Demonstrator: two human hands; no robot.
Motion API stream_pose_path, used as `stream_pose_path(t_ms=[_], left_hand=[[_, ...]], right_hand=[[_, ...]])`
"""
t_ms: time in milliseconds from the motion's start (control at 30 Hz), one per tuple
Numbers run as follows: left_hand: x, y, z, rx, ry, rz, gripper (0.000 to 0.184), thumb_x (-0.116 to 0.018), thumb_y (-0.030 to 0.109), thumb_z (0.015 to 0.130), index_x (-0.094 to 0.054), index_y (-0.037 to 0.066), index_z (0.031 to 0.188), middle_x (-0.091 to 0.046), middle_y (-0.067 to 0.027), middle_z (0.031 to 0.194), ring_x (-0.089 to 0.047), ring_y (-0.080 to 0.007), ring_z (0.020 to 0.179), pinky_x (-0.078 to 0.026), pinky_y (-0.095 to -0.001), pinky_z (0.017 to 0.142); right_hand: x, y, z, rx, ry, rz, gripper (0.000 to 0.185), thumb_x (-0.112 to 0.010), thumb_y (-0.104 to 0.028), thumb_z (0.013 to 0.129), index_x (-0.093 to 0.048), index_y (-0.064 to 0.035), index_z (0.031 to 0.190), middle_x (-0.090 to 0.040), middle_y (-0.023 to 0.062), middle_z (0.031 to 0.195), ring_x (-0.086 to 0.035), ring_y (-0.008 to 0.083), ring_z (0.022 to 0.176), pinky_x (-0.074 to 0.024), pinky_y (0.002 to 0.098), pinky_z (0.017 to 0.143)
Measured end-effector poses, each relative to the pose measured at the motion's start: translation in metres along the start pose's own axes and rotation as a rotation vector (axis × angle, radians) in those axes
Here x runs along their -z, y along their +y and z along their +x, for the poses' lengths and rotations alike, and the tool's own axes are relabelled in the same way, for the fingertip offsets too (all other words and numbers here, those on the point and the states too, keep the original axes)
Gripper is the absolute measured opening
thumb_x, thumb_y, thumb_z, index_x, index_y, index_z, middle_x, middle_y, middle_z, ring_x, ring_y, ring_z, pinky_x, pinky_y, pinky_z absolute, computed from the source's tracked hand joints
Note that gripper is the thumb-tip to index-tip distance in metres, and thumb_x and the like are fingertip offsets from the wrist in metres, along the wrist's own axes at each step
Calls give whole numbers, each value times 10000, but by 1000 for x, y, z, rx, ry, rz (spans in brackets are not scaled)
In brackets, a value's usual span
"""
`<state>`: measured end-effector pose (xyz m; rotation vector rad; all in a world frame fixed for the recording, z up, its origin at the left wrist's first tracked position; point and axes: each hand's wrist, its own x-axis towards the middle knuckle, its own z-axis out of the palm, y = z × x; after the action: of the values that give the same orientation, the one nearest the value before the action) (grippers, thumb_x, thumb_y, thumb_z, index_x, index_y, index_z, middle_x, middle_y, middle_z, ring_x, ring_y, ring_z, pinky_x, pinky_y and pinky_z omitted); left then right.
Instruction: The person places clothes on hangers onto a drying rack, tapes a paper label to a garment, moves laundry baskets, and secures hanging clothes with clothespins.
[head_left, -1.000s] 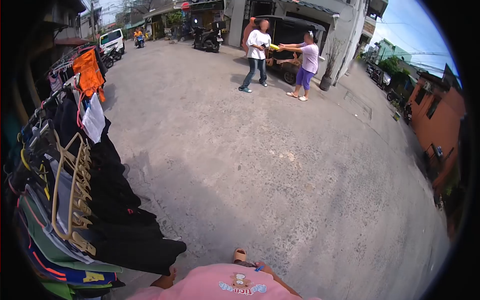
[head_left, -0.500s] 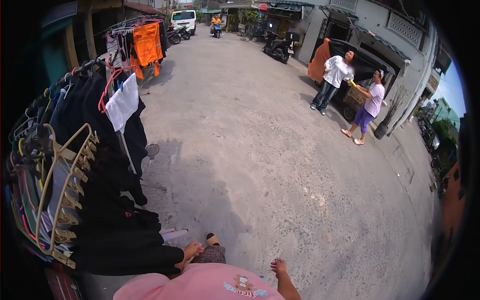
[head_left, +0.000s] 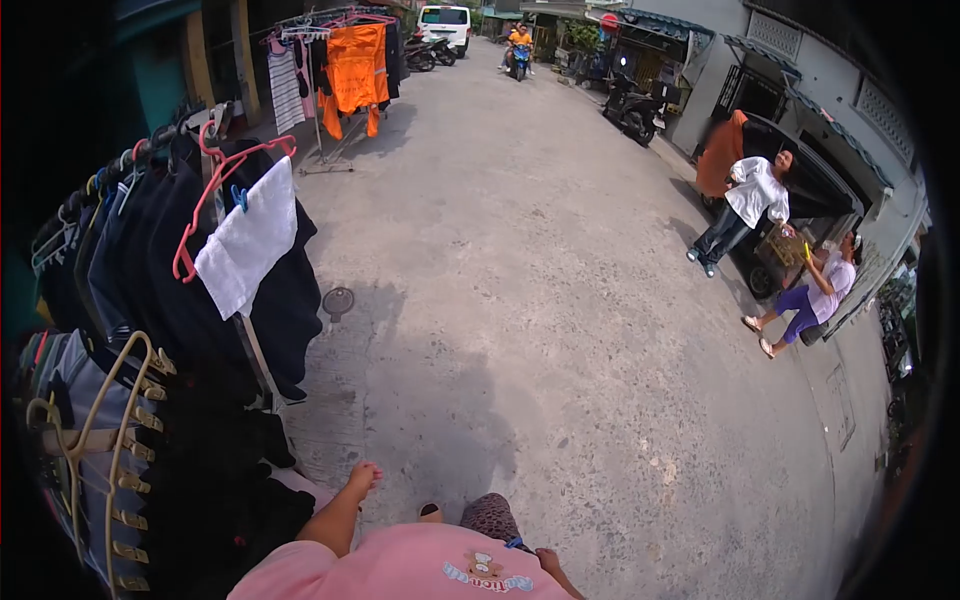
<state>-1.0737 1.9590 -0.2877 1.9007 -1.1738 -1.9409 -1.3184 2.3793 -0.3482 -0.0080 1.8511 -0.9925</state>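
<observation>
The right hand (head_left: 548, 562) is half-hidden, so its grip can't be told; the left hand (head_left: 364, 478), loosely curled, holds nothing visible. Black clothes (head_left: 205, 460) and a tan hanger (head_left: 132, 483) hang at nine o'clock, a white towel (head_left: 255, 235) at ten.

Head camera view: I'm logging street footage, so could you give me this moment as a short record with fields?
Setting: paved street, daylight
Left hand: near black garments, nothing visible held
Right hand: beside the pink shirt, grip unclear
Hanging nearby: white cloth clipped by a blue clothespin to a pink hanger; beige clip hanger lower left
Hanging farther off: orange garment
Traffic: white van, rider on blue motorcycle
Bystanders: person in white top, person in purple trousers
</observation>
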Motion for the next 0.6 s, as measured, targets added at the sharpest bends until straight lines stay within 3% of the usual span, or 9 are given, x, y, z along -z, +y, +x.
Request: stream_pose_path(t_ms=[67, 267, 333, 400, 467, 600], left_hand=[[-8, 14, -2, -57, -34, -3, 186, -449, 156, 813, -498, 98, 983, -591, -37, 847, -575, -142, 741, -436, -311, 581], [-15, 10, 24, 62, 2, -80, 211, -479, 202, 804, -501, 117, 995, -585, -42, 867, -572, -153, 755, -426, -346, 593], [-17, 8, 29, 143, 116, -162, 223, -476, 207, 802, -496, 126, 1009, -582, -43, 865, -570, -159, 757, -425, -364, 598], [-16, 6, 31, 231, 220, -218, 236, -473, 212, 800, -490, 136, 1023, -580, -43, 863, -569, -166, 759, -423, -381, 604], [-25, 8, 38, 306, 337, -312, 175, -462, 187, 796, -501, 134, 958, -575, -52, 838, -567, -173, 796, -415, -389, 642], [-56, 42, 45, 284, 359, -472, 206, -462, 198, 804, -487, 121, 993, -578, -60, 867, -564, -182, 812, -420, -383, 653]], right_hand=[[8, -13, 36, -20, -26, 1, 227, -455, -139, 788, -542, -38, 972, -572, 77, 752, -540, 158, 597, -437, 280, 492], [51, -75, 164, -64, -121, -37, 226, -455, -131, 777, -552, -34, 957, -556, 62, 707, -517, 146, 537, -427, 273, 461], [108, -147, 174, -87, -122, -54, 227, -435, -132, 792, -517, -50, 988, -560, 73, 720, -525, 158, 538, -425, 280, 449], [74, -257, 167, -162, -75, -11, 239, -395, -134, 822, -449, -82, 1049, -566, 95, 746, -541, 183, 541, -422, 295, 427], [85, -301, 204, -101, -5, 27, 209, -441, -170, 821, -470, -103, 1018, -580, 103, 810, -565, 210, 639, -425, 321, 457], [90, -393, 274, -41, -9, -148, 209, -413, -167, 826, -450, -98, 1020, -579, 98, 806, -557, 200, 632, -417, 315, 490]])
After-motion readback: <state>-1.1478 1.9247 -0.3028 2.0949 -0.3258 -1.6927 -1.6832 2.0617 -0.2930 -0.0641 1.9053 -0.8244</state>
